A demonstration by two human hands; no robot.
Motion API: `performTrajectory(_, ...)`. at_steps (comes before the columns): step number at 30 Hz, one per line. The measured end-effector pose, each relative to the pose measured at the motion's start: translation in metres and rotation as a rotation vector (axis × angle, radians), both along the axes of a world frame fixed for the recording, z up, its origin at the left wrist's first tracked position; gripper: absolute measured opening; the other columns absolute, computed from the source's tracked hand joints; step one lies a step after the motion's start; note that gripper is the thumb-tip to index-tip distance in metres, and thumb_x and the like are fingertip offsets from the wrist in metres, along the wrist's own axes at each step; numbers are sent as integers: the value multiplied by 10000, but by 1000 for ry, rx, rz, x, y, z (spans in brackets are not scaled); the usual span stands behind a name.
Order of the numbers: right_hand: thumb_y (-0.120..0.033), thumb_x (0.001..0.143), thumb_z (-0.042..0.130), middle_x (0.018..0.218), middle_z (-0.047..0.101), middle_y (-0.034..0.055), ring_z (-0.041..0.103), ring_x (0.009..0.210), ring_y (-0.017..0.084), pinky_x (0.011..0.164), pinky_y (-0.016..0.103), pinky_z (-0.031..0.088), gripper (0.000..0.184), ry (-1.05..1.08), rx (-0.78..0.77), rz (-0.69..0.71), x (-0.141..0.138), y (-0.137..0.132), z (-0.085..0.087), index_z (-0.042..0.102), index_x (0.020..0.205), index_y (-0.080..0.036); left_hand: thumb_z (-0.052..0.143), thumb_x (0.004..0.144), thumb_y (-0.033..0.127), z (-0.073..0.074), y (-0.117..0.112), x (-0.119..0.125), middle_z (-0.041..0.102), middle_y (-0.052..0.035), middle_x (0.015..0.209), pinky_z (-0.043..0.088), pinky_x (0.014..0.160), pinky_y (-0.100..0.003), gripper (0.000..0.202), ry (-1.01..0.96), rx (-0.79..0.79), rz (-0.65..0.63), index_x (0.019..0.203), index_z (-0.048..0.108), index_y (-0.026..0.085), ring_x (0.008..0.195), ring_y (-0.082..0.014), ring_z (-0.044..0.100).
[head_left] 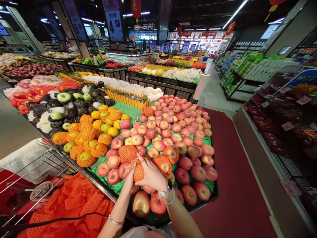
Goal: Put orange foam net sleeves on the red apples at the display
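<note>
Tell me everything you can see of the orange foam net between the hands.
The orange foam net is a bright, open mesh that looks soft and stretchy. It bulges roundly, as if around a fruit, but the hands cover much of it and its contents are hidden. The left hand and right hand touch it from either side, just beyond the nearest apples. Whether it rests on anything is unclear.

Orange netting [127,153] (meshed), reddish-yellow apples [163,125], green liner [126,109].
</note>
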State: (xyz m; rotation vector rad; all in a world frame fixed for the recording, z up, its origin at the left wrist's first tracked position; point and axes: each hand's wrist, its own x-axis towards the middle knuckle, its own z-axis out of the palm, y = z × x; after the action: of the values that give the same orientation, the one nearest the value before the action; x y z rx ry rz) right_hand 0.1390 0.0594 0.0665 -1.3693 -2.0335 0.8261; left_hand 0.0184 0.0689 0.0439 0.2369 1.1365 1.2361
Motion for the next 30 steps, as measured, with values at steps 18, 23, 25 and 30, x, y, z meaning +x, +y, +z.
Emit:
performTrajectory(18, -391, 707, 849, 1526, 438, 128, 380, 1460, 318, 1236, 494, 313, 793, 349, 185, 28, 0, -13, -33, 531, 1417, -241, 520, 972, 379, 13, -11, 0, 798, -68, 890, 613, 902, -338, 276, -232, 15, 57, 988, 703, 173, 822, -209, 774)
performTrajectory(23, -422, 894, 615, 1334, 593, 109, 569, 1269, 278, 1122, 488, 455, 405, 563, 385, -238, -10, -17, -47, 624, 1261, -250, 544, 948, 427, 13, -15, 12, 773, -84, 968, 577, 984, -401, 310, -224, 40, 80, 1009, 685, 157, 965, -245, 745)
performTrajectory(25, -434, 910, 567, 1319, 603, 112, 584, 1246, 282, 1099, 501, 474, 381, 565, 453, -281, -15, -20, -51, 640, 1233, -247, 607, 903, 404, 10, -15, 14, 769, -72, 937, 578, 970, -391, 249, -186, 57, 85, 952, 685, 172, 969, -247, 736)
performTrajectory(30, -530, 888, 519, 1258, 635, 115, 592, 1234, 319, 1055, 567, 501, 384, 566, 461, -390, -23, -29, -62, 674, 1125, -270, 679, 803, 356, 8, -18, 12, 771, -39, 903, 587, 905, -343, 153, -129, 90, 59, 855, 693, 213, 928, -236, 731)
